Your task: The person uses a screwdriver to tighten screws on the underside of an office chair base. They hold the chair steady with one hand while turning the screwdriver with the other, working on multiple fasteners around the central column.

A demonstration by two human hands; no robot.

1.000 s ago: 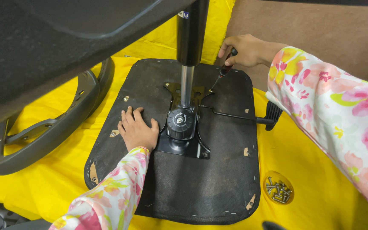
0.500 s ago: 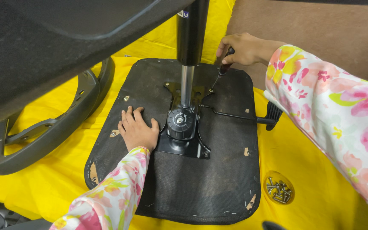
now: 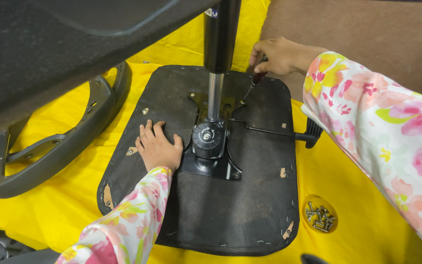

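Place: chair assembly workshop, floor-level.
Evidence: upturned seat base (image 3: 211, 195), loose armrest (image 3: 50, 146), screw dish (image 3: 320, 214), yellow sheet (image 3: 357, 230).

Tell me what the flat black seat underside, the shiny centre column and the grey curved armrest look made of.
Flat black seat underside: thin matte fabric stapled over a board, probably wood; pale patches show at tears. Shiny centre column: polished, likely chromed steel, judging by its mirror sheen. Grey curved armrest: moulded plastic, by its dull, even look. The left hand rests on the fabric.
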